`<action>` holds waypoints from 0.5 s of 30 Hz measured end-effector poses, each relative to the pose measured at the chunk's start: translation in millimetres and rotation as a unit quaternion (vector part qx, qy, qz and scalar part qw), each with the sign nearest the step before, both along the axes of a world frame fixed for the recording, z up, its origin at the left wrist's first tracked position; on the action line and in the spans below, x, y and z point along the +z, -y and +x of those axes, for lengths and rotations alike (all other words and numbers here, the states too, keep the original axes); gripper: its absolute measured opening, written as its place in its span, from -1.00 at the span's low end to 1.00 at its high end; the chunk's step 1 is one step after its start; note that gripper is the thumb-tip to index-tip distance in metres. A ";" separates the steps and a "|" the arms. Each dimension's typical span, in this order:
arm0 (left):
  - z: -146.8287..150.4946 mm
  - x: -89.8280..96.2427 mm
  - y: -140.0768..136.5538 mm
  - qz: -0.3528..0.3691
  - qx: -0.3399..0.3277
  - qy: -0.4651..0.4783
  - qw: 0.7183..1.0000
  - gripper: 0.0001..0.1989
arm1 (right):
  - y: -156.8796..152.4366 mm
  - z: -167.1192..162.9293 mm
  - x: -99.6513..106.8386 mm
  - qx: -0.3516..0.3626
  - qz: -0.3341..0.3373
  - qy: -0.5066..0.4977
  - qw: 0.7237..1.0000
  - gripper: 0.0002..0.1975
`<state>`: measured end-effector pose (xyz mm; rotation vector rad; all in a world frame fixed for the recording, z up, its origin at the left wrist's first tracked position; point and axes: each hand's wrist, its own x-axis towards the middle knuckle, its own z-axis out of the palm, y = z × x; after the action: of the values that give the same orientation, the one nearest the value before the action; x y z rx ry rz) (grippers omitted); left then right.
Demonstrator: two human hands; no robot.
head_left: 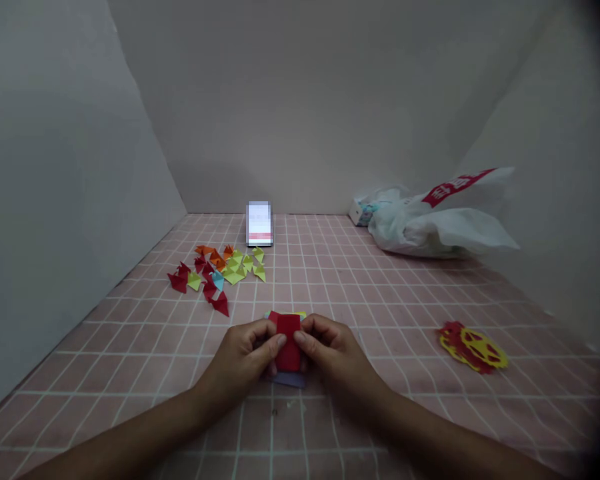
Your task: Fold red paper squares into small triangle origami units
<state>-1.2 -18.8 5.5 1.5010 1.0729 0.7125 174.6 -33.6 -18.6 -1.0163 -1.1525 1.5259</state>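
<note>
Between my two hands is a red sheet of paper [289,343], folded into a narrow upright rectangle with a second flap showing at its left. My left hand [254,347] pinches its left side, thumb in front and fingers curled behind. On the right edge, my right hand [327,343] grips it the same way. Beneath the red paper, a purple sheet [290,379] sticks out toward me, and yellow and bluish edges peek out at the far side. How many sheets lie there is hidden.
Several small folded paper birds [234,270] in red, orange, yellow and blue lie at the left. Behind them stands a lit phone [259,224]. A white plastic bag [430,230] and a tissue box [363,212] sit back right. Red and yellow paper cut-outs [473,348] lie at right.
</note>
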 end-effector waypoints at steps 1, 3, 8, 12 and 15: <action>-0.2 0.0 0.3 0.001 -0.008 0.000 1.000 -0.74 | -0.3 -0.3 0.0 -0.002 -0.005 -0.013 1.000 -0.76; 0.1 0.8 0.9 0.000 -0.022 -0.003 1.000 -0.74 | -0.7 -0.6 0.3 -0.002 -0.017 -0.030 0.999 -0.75; 3.0 5.5 1.9 -0.019 -0.028 0.002 0.999 -0.75 | 1.7 0.2 2.7 -0.005 -0.014 -0.019 1.000 -0.71; 3.1 6.6 1.9 -0.038 -0.023 0.002 0.999 -0.73 | 3.8 1.8 3.4 -0.006 0.011 0.022 1.000 -0.65; 1.5 4.7 1.3 -0.040 -0.023 0.007 0.999 -0.72 | 4.1 1.4 2.1 -0.001 0.008 0.023 1.000 -0.60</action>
<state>0.3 -20.1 10.2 1.4459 1.0415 0.6413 176.0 -37.7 -16.5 -1.0475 -1.1935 1.4970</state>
